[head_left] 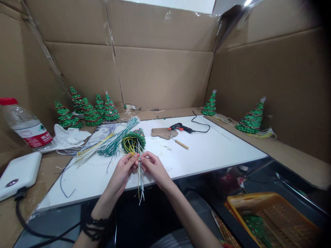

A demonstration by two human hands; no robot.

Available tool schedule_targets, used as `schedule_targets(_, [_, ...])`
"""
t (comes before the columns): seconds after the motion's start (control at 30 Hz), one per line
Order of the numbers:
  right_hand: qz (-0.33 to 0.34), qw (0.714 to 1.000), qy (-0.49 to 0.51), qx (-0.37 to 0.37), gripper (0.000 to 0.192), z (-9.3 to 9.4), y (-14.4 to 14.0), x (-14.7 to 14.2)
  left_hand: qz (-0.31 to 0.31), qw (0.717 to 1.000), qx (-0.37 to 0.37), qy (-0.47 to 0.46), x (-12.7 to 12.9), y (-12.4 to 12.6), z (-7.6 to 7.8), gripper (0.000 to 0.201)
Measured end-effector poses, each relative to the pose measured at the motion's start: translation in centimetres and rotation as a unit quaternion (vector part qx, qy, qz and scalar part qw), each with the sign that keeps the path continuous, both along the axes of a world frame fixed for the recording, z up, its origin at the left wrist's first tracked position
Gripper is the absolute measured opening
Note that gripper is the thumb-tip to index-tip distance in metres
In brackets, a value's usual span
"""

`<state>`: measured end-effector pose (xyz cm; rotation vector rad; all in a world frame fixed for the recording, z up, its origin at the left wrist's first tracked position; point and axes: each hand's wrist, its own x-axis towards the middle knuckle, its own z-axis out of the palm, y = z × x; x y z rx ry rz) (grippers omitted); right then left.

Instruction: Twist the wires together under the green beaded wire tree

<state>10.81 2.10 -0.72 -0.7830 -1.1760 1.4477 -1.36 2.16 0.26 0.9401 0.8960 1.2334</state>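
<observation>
My left hand (pixel 126 168) and my right hand (pixel 152 166) meet at the near edge of the white board (pixel 207 151), fingertips pinched on thin yellow and white wires (pixel 141 179) that hang down from a small green beaded tree (pixel 134 138). The tree lies on its side with its hollow base toward me. A fan of green and white wire bundles (pixel 113 139) lies just left of it.
Several finished green trees (pixel 88 112) stand at the back left, two more at the right (pixel 210 103) (pixel 252 119). A black and orange glue gun (pixel 181 128), cardboard scrap (pixel 162 132), water bottle (pixel 26 125), white device (pixel 18 174) and orange basket (pixel 274 217) are around. Cardboard walls enclose the desk.
</observation>
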Motion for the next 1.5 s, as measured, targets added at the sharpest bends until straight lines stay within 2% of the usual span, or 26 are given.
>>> schedule_targets(0.33, [-0.044, 0.999, -0.019, 0.006, 0.02, -0.07, 0.06, -0.11, 0.019, 0.999, 0.015, 0.029, 0.3, -0.22, 0.27, 0.025])
schedule_targets(0.73, [-0.094, 0.995, -0.019, 0.007, 0.014, -0.31, 0.06, -0.44, 0.039, 0.998, 0.021, 0.051, 0.21, 0.09, -0.39, 0.024])
schedule_targets(1.1, [-0.088, 0.994, -0.04, 0.048, 0.019, -0.56, 0.1, -0.41, 0.039, 0.998, 0.019, 0.049, 0.17, 0.11, -0.42, 0.028])
schedule_targets(1.5, [-0.078, 0.995, -0.055, 0.039, 0.02, -0.52, 0.17, -0.78, 0.035, 0.999, 0.016, 0.035, 0.2, 0.01, -0.3, 0.026])
